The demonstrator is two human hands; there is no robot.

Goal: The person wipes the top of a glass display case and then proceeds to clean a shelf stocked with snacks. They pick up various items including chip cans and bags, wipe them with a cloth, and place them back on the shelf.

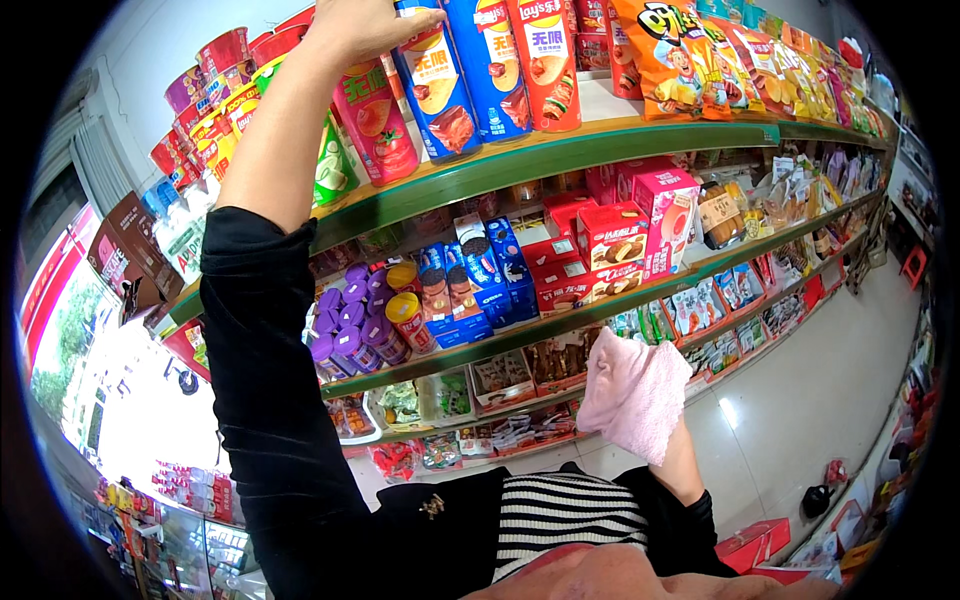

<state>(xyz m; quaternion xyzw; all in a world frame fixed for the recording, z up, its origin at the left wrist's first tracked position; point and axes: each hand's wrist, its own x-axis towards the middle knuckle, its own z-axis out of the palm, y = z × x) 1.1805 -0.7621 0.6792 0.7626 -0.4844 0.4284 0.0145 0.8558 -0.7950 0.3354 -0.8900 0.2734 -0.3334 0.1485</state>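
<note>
At the top edge of the view, my left hand (pixel 358 28) is at the top of a blue Lay's chip canister (pixel 441 90), its thumb across the front; the other fingers are partly cut off. This canister stands at the front edge of the top shelf (pixel 480 169). Close beside it are a second blue canister (pixel 496 82), a red one (pixel 547 67) and a pink-red one (pixel 379 127). Lower right, a pink cloth (pixel 634 397) covers most of my right hand (pixel 677 456), which holds it in front of the lower shelves; the fingers are hidden.
Below stand purple-lidded canisters (pixel 352 315), Oreo boxes (pixel 480 266) and red snack-pie boxes (pixel 611 232). Orange snack bags (pixel 667 67) line the top shelf at right. Stacked instant-noodle tubs (pixel 225 60) rise at left. A tiled floor (pixel 802 390) runs along the aisle; a red box (pixel 754 544) lies lower right.
</note>
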